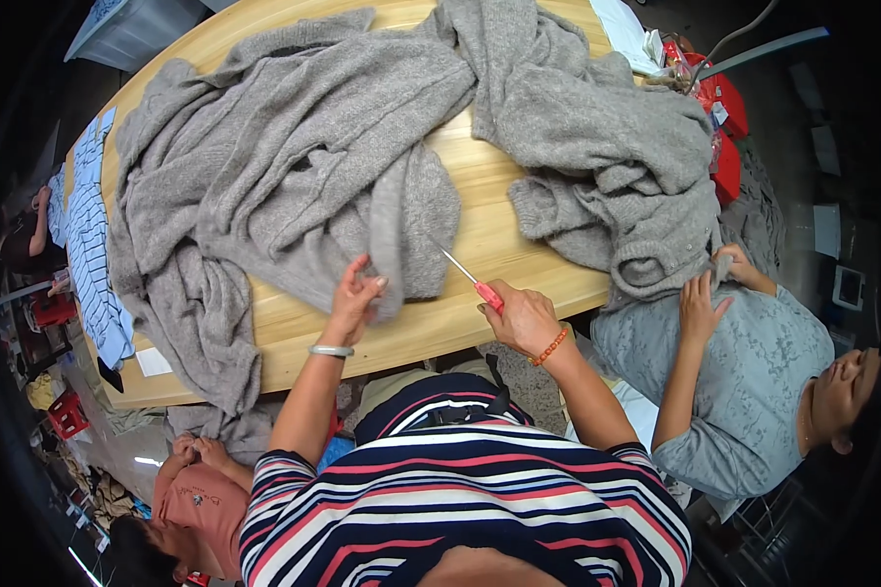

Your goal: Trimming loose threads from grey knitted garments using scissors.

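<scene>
A grey knitted garment [294, 166] lies in loose folds over the left half of the table. My left hand [354, 301] is at its near edge, fingers apart and partly curled; I cannot tell whether it touches the cloth, which is blurred there. To the right, my right hand [527, 321] is closed round the red handle of a tool [472, 279] with a thin metal shaft. The shaft points up and left toward the garment's right edge, its tip by the knit. Whether the tip touches the knit is unclear.
On the right, a co-worker's hands [703, 298] hold another grey knitted garment [597, 127] at the edge of the wooden table [499, 230]. Striped blue cloth [93, 235] lies at the far left. Another person [201, 499] handles grey knit at the lower left. Red containers [724, 137] stand beyond the right edge.
</scene>
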`<state>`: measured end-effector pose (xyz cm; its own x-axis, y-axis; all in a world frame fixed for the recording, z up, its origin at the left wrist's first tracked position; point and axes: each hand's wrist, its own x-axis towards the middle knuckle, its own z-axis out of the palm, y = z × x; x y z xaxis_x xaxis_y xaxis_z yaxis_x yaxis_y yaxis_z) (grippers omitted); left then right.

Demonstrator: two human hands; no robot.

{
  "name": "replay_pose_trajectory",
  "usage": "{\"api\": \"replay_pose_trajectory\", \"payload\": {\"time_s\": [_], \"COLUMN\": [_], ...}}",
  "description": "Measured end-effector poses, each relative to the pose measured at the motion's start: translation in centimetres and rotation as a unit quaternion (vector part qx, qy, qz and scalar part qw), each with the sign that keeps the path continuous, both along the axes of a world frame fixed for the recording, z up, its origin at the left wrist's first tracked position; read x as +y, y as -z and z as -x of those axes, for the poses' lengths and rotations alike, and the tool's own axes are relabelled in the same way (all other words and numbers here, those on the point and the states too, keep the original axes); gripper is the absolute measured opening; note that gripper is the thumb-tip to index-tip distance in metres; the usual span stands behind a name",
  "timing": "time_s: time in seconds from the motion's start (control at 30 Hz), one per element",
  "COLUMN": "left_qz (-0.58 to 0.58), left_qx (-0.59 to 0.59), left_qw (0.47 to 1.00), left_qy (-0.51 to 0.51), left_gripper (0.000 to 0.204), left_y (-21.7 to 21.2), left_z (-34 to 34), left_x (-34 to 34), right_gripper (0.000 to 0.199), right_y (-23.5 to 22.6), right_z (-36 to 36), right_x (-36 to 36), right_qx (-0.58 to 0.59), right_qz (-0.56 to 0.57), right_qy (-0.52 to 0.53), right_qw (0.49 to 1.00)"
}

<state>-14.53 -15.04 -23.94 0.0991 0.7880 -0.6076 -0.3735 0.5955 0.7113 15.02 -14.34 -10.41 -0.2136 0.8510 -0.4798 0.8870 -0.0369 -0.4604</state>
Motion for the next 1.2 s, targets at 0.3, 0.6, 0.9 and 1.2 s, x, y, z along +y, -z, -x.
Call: {"api": "replay_pose_trajectory", "payload": {"time_s": [0.3,0.6,0.9,1.2], "left_qz": [0.073,0.003,-0.039,0.007], "left_qx": [-0.125,-0.029,0.035,0.072], "left_qw": [0.984,0.979,0.999,0.996], "left_qy": [-0.1,-0.203,-0.016,-0.045], "left_gripper": [0.035,0.019,0.031,0.028], "left_y": [0.6,4.4,1.7,3.2], "left_z": [-2.2,-2.8,-0.6,-2.3], "left_x": [0.7,-2.6,1.2,6.0], "right_gripper": [0.023,0.027,0.023,0.025], "right_y": [-1.3,-2.3,-1.8,-2.1], "right_z": [2.1,2.2,1.8,1.8], "right_x": [-0.6,-1.9,-2.0,-0.1], "right_qx": [0.005,-0.032,0.006,-0.024], "right_qz": [0.01,0.067,0.019,0.034], "right_qy": [-0.077,-0.148,-0.116,-0.098], "right_qw": [0.997,0.986,0.993,0.994]}}
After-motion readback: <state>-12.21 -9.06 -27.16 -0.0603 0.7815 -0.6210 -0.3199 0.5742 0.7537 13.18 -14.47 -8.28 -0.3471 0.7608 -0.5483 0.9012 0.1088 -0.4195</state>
